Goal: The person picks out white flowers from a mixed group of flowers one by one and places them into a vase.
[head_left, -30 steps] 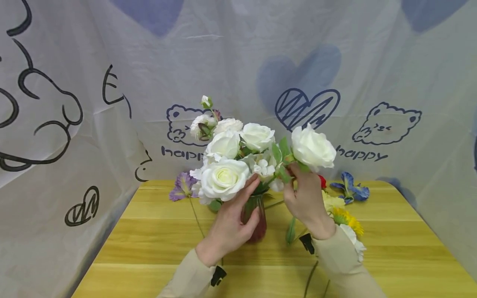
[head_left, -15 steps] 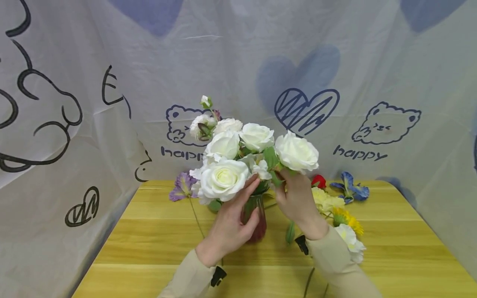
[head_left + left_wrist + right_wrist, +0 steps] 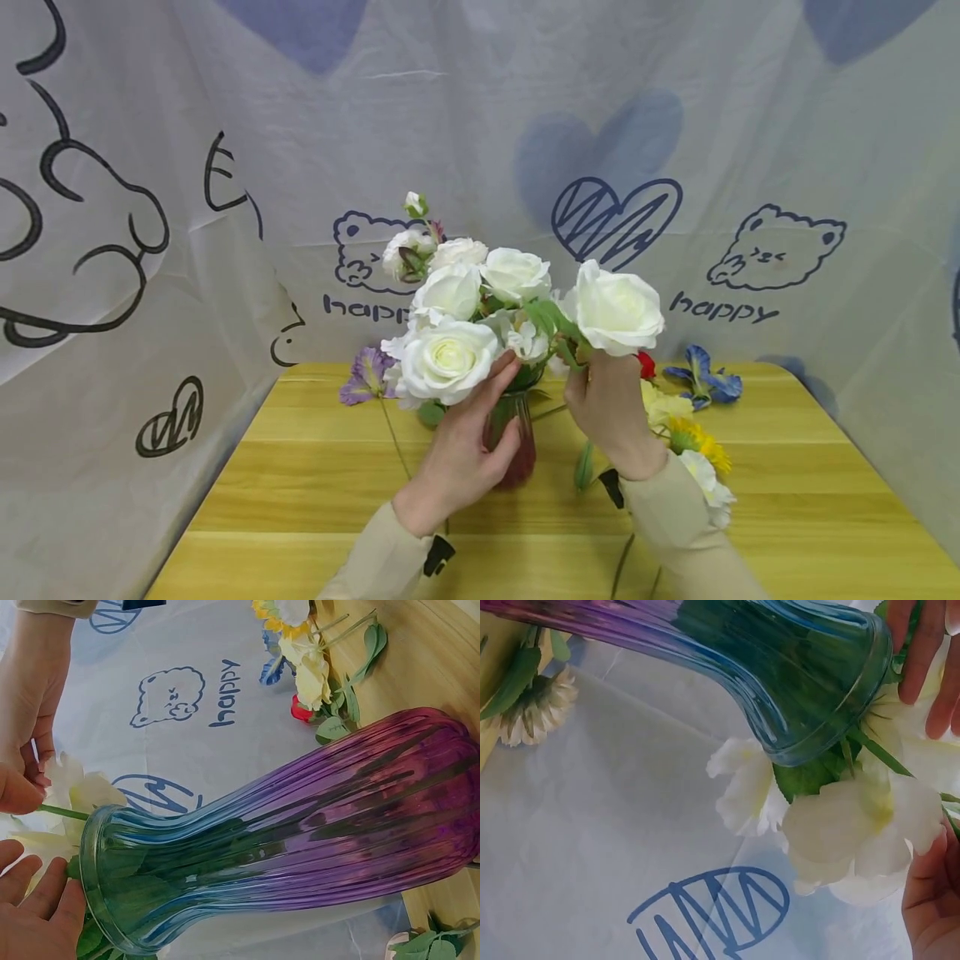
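Observation:
A ribbed glass vase (image 3: 517,446), green-blue at the neck and pink at the base, stands on the table and holds several white roses (image 3: 450,360). My right hand (image 3: 611,408) pinches another white rose (image 3: 618,310) by its stem, just right of the bouquet. In the left wrist view, that green stem (image 3: 64,812) runs from the right fingers toward the vase rim; whether its end is inside is hard to tell. My left hand (image 3: 465,458) is left of the vase neck, its fingers extended against the flowers at the rim. Blooms partly hide the rim in the head view.
On the right of the wooden table (image 3: 810,500) lie a blue iris (image 3: 703,379), a red flower (image 3: 647,365), pale yellow blooms (image 3: 663,406), a yellow flower (image 3: 697,442) and a white one (image 3: 708,487). A purple flower (image 3: 367,375) lies at left. Printed cloth (image 3: 480,125) hangs behind.
My right hand carried the white rose left toward the bouquet, then shifted it slightly back right, where the rose head has turned. The left hand and vase stay in place.

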`<state>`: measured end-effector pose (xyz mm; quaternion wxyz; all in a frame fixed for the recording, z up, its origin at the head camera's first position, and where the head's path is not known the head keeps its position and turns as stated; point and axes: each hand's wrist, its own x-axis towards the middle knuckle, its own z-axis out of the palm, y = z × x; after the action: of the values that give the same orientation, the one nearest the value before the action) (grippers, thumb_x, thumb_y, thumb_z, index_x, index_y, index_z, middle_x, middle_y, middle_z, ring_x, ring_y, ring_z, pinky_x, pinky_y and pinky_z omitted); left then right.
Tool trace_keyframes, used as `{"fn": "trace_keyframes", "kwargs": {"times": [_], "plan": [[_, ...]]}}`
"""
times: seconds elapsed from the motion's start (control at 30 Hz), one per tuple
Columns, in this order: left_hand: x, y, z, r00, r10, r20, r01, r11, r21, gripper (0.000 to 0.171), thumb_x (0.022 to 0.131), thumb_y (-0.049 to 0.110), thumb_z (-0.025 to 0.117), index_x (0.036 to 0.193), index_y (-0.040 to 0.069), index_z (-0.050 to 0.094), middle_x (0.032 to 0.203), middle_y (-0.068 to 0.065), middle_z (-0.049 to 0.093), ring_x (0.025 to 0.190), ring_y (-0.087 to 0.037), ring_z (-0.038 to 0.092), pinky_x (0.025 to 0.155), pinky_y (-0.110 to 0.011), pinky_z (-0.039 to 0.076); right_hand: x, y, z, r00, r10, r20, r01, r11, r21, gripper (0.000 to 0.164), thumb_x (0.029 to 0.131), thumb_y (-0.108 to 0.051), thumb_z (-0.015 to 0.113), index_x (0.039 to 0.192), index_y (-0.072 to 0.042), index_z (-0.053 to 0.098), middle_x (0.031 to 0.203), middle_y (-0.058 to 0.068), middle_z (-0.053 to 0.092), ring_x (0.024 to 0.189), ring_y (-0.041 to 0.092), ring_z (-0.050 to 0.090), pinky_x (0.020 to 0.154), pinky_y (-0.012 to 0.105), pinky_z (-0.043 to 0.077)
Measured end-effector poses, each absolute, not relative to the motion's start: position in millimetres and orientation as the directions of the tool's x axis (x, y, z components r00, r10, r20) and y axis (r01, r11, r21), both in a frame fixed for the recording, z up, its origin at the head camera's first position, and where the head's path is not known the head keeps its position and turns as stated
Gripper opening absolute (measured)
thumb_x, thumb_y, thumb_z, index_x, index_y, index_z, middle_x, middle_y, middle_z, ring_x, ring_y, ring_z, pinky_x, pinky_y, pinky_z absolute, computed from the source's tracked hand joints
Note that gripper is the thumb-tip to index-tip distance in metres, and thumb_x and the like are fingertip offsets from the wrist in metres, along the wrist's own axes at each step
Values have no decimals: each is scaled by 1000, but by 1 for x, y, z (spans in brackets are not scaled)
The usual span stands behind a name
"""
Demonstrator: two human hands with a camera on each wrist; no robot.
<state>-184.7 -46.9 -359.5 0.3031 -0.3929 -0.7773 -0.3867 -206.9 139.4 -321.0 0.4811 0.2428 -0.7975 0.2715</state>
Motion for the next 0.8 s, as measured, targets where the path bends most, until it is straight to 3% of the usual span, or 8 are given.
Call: {"fn": "trace_keyframes", "kwargs": {"times": [0.17, 0.37, 0.47, 0.6, 0.8], "plan": [[-185, -47, -358, -519, 382, 765, 841, 388, 377, 67, 85, 5, 59, 146, 7, 32, 149, -11, 35, 134, -26, 36, 106, -42, 39, -210, 141, -322, -440, -168, 882, -637, 751, -175, 12, 64, 8, 40, 69, -3, 40, 63, 2, 22, 52, 16, 14, 46, 27, 10], [-185, -47, -358, -523, 383, 762, 840, 384, 383, 68, 85, 4, 59, 147, 7, 31, 150, -11, 34, 134, -26, 36, 107, -41, 38, -212, 140, -321, -474, -195, 859, -653, 732, -194, 15, 65, 10, 42, 63, -4, 38, 60, -1, 19, 53, 15, 16, 45, 27, 14], [-186, -47, -359, -514, 377, 771, 844, 385, 374, 68, 84, 2, 60, 146, 6, 32, 149, -12, 35, 133, -26, 37, 106, -41, 39, -211, 140, -321, -454, -179, 873, -648, 738, -186, 16, 63, 11, 42, 75, 3, 48, 62, 5, 30, 52, 15, 16, 46, 27, 13], [-186, -47, -360, -504, 372, 779, 847, 390, 361, 68, 83, 2, 60, 145, 5, 33, 148, -13, 36, 132, -27, 38, 105, -42, 40, -211, 140, -323, -398, -148, 905, -655, 737, -168, 35, 65, 13, 40, 97, 5, 52, 74, 16, 44, 52, 17, 18, 47, 28, 12], [-186, -47, -361, -516, 376, 770, 841, 395, 371, 68, 84, 3, 60, 146, 7, 33, 148, -10, 37, 133, -25, 38, 106, -40, 39, -212, 140, -320, -326, -112, 939, -684, 714, -152, 30, 74, 10, 39, 104, 6, 44, 91, 23, 46, 66, 25, 32, 54, 36, 26]]}}
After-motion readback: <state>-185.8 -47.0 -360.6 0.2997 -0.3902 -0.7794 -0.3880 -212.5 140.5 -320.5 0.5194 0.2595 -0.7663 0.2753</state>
